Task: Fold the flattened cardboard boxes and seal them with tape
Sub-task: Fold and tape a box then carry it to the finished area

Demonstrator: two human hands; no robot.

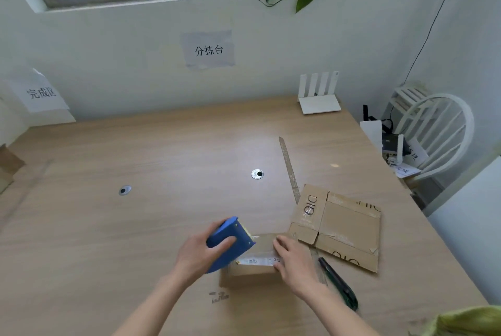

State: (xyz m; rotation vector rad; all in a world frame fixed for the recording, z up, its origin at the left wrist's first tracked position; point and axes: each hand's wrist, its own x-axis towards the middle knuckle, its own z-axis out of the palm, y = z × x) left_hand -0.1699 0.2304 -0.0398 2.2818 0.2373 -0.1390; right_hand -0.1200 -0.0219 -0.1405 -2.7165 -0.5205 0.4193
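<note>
A small folded cardboard box (252, 262) sat on the wooden table (135, 173) near its front edge, directly under both hands. The left hand (200, 251) gripped a blue tape dispenser (230, 240), fingers and thumb wrapped round its body, and held it against the box's left top edge, at about 9 o'clock from the box's middle. The right hand (292, 259) lay on the box's right end, at about 3 o'clock, fingers fairly straight and pressing down on the top; whether they pinched any tape could not be told. The two hands stood apart, with the bare box top between them.

The box's long axis ran left to right, from 9 to 3 o'clock, with a white printed label (257, 261) along its near top edge. The dispenser's toothed end pointed toward roughly 2 o'clock, across the box toward the right hand.

At about 2 o'clock from the box, just beside it, lay a flattened cardboard box (344, 227), its flaps spread flat, its longer side running from 11 toward 5 o'clock. A dark green utility knife (339, 284) lay at 4 o'clock from the folded box, near the right wrist, pointing along 11 to 5 o'clock. A strip of tape (288, 167) lay on the table at 1 o'clock, running nearly from 12 to 6.
</note>
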